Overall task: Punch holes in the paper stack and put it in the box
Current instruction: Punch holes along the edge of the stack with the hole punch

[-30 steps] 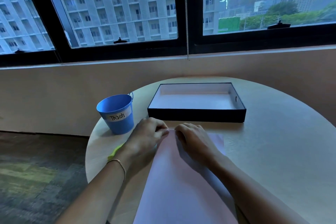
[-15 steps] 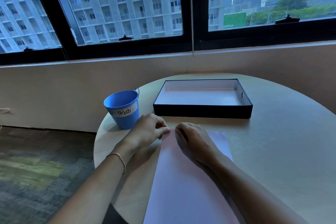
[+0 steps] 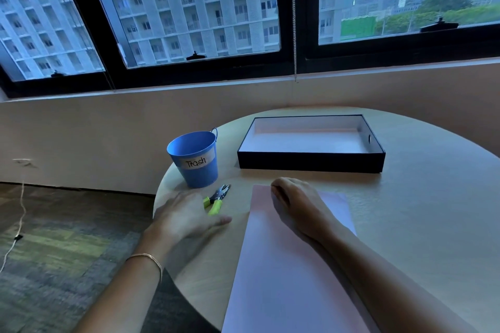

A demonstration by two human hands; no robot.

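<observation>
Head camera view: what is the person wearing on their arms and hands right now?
Both forearms are bare, and no sleeves are in view. The left hand has a thin gold-coloured metal bracelet round its wrist. The right hand and its wrist show no watch or band. Neither hand is gloved, and I cannot tell whether there are any rings.

High-rise office: carpet floor (image 3: 54,265), round table (image 3: 433,211), city-view windows (image 3: 189,8).
</observation>
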